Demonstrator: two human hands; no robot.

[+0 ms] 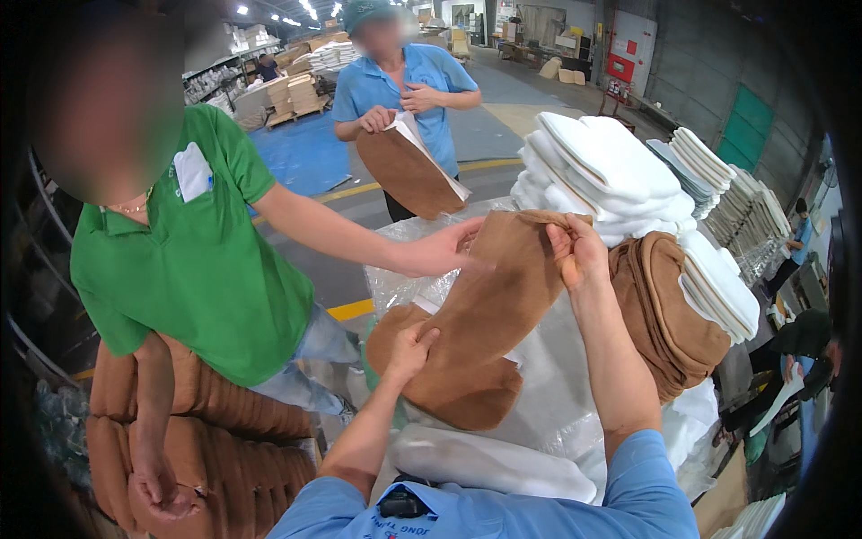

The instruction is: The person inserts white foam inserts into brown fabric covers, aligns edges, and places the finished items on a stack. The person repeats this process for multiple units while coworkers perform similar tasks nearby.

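A brown fabric cover (503, 287) is stretched between my hands above the plastic-covered table. My right hand (577, 253) pinches its far right corner, where the edge folds over. My left hand (409, 355) grips its near left end, thumb on top. Beneath it lies another brown fabric piece (467, 395), partly hidden, with a bit of white showing at its edge. From the left, the hand of a person in green (442, 250) reaches to the far edge of the held cover; I cannot tell whether it grips the fabric.
White pads (611, 166) are piled at the far right, beside a stack of folded brown covers (664, 310). A white roll (494, 461) lies close to me. Brown cushions (206, 467) stand lower left. Across the table, a person in blue holds a brown-and-white pad (409, 171).
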